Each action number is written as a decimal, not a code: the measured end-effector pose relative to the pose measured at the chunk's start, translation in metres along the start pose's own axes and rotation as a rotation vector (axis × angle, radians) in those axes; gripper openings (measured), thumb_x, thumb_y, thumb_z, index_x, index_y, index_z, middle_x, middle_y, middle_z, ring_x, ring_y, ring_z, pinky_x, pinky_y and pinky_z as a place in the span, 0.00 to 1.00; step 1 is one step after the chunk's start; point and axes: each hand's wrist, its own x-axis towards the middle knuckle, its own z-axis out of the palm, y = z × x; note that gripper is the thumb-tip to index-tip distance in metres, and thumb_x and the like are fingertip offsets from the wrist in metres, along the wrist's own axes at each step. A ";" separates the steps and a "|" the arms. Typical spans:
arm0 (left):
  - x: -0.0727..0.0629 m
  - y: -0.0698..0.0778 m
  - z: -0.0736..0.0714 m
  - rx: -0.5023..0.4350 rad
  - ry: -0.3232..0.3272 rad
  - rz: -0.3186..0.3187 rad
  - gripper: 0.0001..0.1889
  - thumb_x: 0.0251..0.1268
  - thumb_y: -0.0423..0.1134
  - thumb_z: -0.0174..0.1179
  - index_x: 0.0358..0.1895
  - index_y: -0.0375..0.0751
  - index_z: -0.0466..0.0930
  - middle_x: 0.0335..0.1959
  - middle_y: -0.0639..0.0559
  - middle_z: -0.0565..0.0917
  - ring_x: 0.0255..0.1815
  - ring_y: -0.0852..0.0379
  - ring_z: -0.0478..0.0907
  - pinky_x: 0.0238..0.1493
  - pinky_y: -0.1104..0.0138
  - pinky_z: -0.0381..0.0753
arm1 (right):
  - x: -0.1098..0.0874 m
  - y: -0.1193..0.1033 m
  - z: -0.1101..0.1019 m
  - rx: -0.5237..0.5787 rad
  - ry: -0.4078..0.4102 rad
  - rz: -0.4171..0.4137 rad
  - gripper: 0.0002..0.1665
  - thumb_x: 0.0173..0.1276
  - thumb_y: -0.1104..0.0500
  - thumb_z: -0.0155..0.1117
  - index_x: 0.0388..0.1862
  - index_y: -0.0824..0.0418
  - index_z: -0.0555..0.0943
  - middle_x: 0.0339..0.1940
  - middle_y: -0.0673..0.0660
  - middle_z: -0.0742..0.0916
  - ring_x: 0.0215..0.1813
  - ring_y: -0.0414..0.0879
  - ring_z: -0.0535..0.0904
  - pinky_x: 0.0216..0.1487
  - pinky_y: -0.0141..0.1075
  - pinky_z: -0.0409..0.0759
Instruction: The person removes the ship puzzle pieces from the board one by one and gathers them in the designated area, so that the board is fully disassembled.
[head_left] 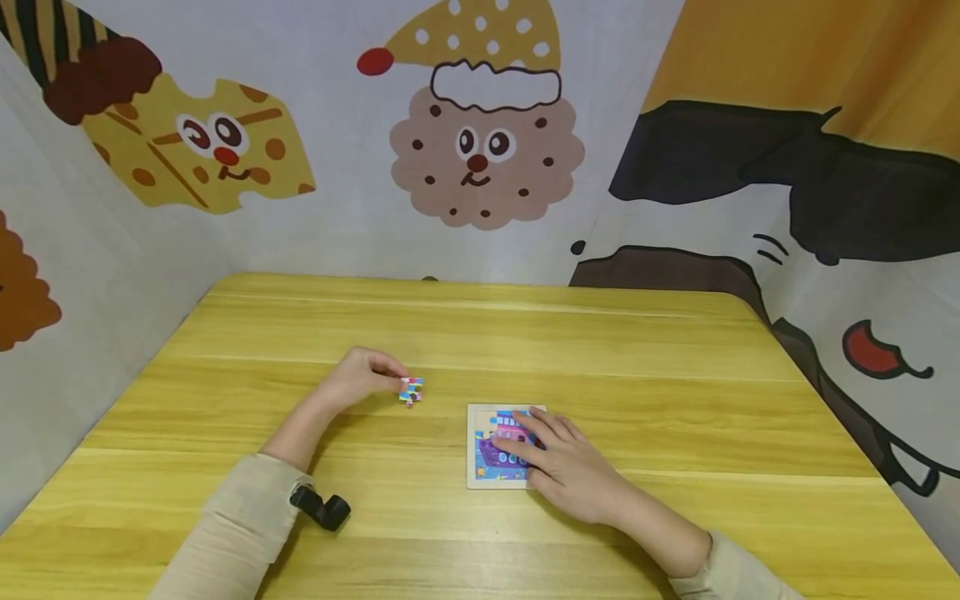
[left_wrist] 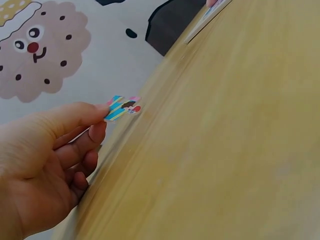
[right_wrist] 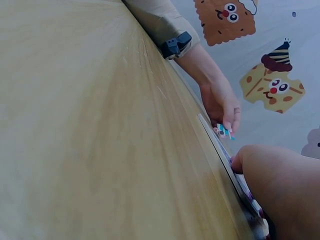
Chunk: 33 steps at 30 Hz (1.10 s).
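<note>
Beige left sleeve (head_left: 228, 525) nearest, black device (head_left: 322, 507) at its end. Left grip (head_left: 363, 377): narrow, thumb and finger pinching a striped puzzle piece (head_left: 410, 390), left of the puzzle board (head_left: 471, 450) and apart from it. Right grip (head_left: 573, 471): fingers spread across the board's right part. Piece probably very light, stiff, thin; could slip when flat on the desk (head_left: 420, 542), and its knobs might bend or chip. Best pinched by the edges. Board looks light too, likely slides unless pressed; take it by the pale rim. Hidden: board's right part under the fingers, piece's held end under the thumb. Board cut off at top of left wrist view, near edge-on in right wrist view. Can't tell if it's one piece or several joined, or whether it touches the desk.
</note>
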 end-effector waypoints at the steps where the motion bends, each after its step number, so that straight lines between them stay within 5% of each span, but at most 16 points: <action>1: 0.000 -0.001 -0.001 0.004 -0.001 -0.002 0.09 0.57 0.34 0.67 0.40 0.33 0.85 0.36 0.47 0.85 0.39 0.52 0.80 0.44 0.61 0.77 | 0.000 0.000 0.000 -0.001 0.001 -0.001 0.28 0.76 0.53 0.44 0.72 0.31 0.62 0.77 0.50 0.58 0.76 0.53 0.45 0.71 0.54 0.43; 20: -0.006 -0.014 -0.037 0.070 0.022 -0.076 0.10 0.57 0.37 0.68 0.40 0.36 0.86 0.37 0.48 0.86 0.44 0.50 0.78 0.53 0.53 0.70 | 0.000 0.000 0.001 0.004 -0.008 -0.003 0.29 0.76 0.53 0.44 0.72 0.31 0.61 0.77 0.50 0.57 0.76 0.53 0.44 0.71 0.54 0.42; 33: -0.013 -0.011 -0.046 0.140 0.002 -0.054 0.09 0.59 0.34 0.66 0.41 0.33 0.85 0.39 0.46 0.84 0.46 0.49 0.77 0.51 0.55 0.72 | -0.001 0.000 0.001 0.007 -0.001 -0.004 0.29 0.75 0.53 0.45 0.72 0.32 0.61 0.77 0.51 0.57 0.76 0.54 0.45 0.70 0.55 0.43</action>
